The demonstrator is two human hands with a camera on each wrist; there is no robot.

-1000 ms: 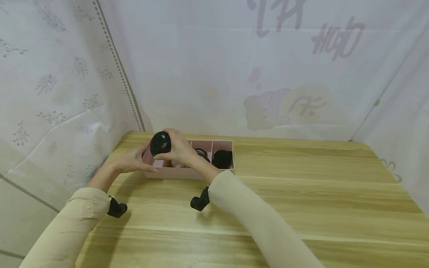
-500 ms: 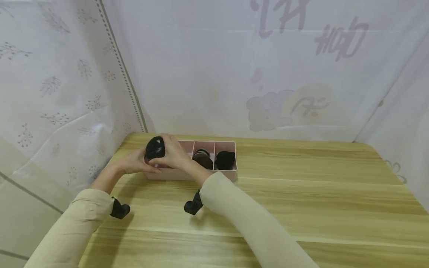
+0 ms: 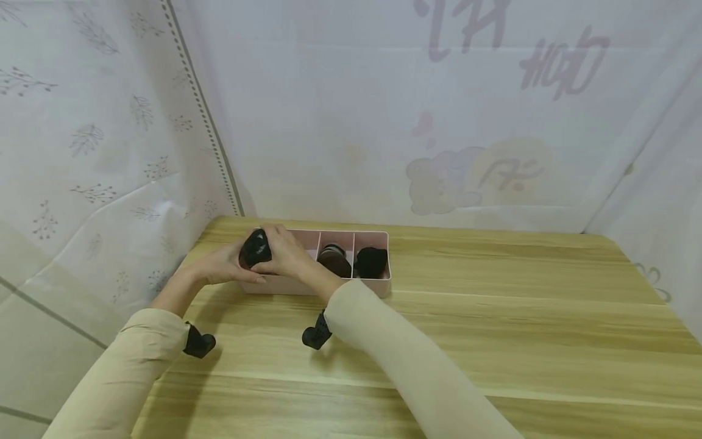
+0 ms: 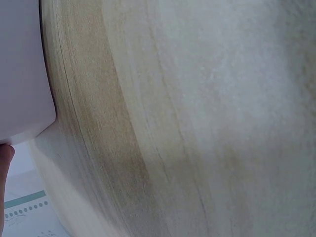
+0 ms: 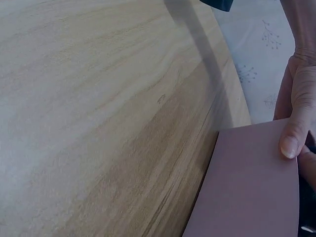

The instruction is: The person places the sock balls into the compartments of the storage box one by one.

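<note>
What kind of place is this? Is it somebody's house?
Probably a small makeshift work corner rather than a lived-in room: a light wooden table hemmed in by hung white printed cloth sheets, with only a pink three-compartment plastic organizer box on it.

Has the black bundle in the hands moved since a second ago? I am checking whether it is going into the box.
Yes. The black bundle has come down toward the left compartment of the pink box; earlier it sat higher above the rim.
</note>
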